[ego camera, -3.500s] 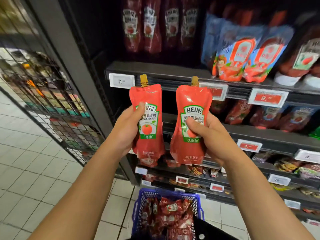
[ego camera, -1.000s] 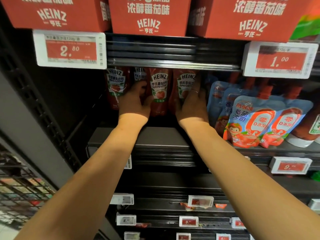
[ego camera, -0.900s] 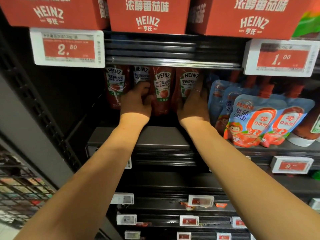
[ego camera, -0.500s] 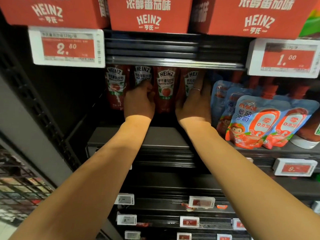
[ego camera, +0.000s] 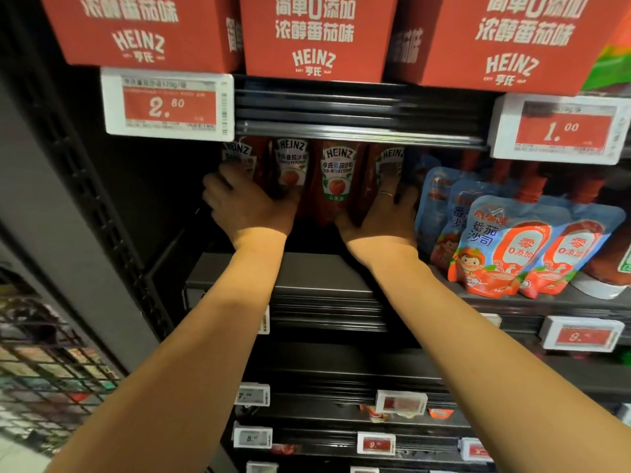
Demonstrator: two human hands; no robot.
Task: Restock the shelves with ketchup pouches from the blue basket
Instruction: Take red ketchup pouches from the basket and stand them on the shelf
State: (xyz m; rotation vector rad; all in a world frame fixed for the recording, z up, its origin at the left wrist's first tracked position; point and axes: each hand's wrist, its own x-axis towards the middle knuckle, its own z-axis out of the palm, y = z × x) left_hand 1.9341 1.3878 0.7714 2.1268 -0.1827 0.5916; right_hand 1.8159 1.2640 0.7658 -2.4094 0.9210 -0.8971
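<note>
Above the row, three red Heinz cartons (ego camera: 312,35) sat on the upper shelf, whose front rail carried a 2.80 price tag (ego camera: 169,105) and a 1.00 price tag (ego camera: 560,129); that rail hid the tops of the ketchup pouches (ego camera: 336,180). Just to their right leaned blue-and-red sauce pouches (ego camera: 505,247), close against my right hand (ego camera: 379,216). The four red pouches stood upright at the back of the dark shelf (ego camera: 273,268). My left hand (ego camera: 251,203) lay over the two leftmost ones, fingers bent round them; my right hand pressed the rightmost with straight, spread fingers. Half a second before, my left hand had been nearer the middle of the row; it had since slid left, uncovering the second pouch's label.
</note>
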